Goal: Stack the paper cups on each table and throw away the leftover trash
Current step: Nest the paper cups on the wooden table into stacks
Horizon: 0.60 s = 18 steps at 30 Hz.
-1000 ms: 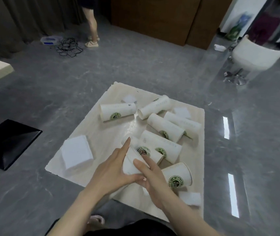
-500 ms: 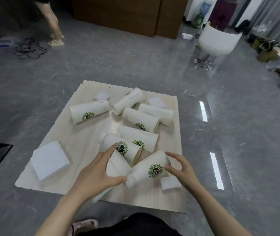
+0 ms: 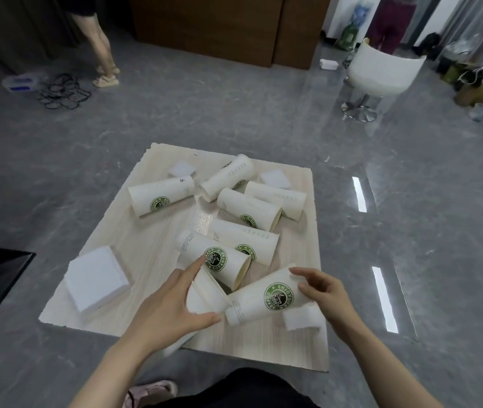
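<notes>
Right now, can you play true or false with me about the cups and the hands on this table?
1. All the loose paper cups stand upright. False: they lie on their sides.
2. The left hand holds a cup stack. True.
3. The right hand is on a paper cup with a green logo. True.
4. The white napkin stack lies right of the cups. False: it lies left.
5. The white chair stands on the table. False: it stands on the floor.

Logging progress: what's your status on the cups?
Left hand grips started stack. Right hand holds logo cup lying on table. Napkin underneath.
</notes>
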{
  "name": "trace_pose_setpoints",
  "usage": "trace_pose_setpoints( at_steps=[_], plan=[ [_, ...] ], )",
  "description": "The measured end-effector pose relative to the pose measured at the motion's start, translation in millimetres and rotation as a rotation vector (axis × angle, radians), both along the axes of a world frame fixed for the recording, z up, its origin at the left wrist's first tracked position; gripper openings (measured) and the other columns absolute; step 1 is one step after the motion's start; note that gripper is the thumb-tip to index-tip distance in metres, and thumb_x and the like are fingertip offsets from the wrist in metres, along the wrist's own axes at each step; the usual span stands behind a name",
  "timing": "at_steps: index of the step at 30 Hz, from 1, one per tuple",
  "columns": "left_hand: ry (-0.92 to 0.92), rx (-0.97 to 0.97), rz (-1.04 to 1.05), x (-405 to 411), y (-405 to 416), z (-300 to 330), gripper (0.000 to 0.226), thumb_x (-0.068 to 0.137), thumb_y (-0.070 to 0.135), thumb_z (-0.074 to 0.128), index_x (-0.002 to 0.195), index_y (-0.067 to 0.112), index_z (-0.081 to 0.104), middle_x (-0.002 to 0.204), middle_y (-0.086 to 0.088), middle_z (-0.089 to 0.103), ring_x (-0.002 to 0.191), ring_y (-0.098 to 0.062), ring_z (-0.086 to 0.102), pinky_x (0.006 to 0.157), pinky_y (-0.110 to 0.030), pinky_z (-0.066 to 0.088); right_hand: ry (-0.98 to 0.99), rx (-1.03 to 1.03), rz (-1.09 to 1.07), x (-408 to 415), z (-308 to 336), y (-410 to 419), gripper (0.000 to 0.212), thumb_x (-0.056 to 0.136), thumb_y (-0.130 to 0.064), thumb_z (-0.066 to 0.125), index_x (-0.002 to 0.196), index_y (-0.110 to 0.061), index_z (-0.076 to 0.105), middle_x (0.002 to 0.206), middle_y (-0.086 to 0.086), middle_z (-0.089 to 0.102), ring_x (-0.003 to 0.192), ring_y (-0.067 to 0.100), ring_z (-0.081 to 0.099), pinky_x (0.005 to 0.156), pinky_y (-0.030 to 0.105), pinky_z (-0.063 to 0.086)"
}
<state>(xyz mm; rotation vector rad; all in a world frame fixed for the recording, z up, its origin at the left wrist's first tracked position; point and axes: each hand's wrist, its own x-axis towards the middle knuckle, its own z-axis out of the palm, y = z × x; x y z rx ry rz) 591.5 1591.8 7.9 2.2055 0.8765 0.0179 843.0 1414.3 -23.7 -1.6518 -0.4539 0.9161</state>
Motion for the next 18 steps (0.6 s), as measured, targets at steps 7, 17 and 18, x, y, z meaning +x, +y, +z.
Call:
trace_pose_setpoints(
  at_steps=[7, 17, 18],
  plan=[
    [0.013, 0.038, -0.042, 0, -1, 4, 0.1, 0.064, 0.074, 0.062, 0.131, 0.07, -0.011, 0.117, 0.023, 0.036, 0.101, 0.0, 0.046, 0.077, -0.02, 0.042, -0.16, 0.179, -0.116, 14, 46, -8, 0.03, 0.086, 0.006, 0.059, 0.097, -0.018, 0.073, 0.095, -0.003, 0.074, 0.084, 0.004, 0.067, 0.068, 0.013, 0.052],
    [0.003, 0.081, -0.043, -3, -2, 14, 0.099, 0.061, 0.075, 0.06, 0.135, 0.068, -0.006, 0.116, 0.025, 0.036, 0.101, 0.002, 0.046, 0.076, -0.018, 0.04, -0.104, 0.304, -0.141, -15, 62, 24, 0.028, 0.087, 0.005, 0.057, 0.099, -0.016, 0.071, 0.095, -0.004, 0.074, 0.088, 0.007, 0.066, 0.075, 0.019, 0.055],
    [0.028, 0.109, -0.053, -4, -2, 13, 0.099, 0.062, 0.075, 0.059, 0.138, 0.064, -0.005, 0.116, 0.024, 0.036, 0.1, 0.001, 0.046, 0.075, -0.019, 0.04, -0.092, 0.305, -0.124, -20, 60, 29, 0.028, 0.087, 0.006, 0.057, 0.099, -0.015, 0.071, 0.095, -0.002, 0.074, 0.089, 0.008, 0.066, 0.077, 0.021, 0.055]
  ],
)
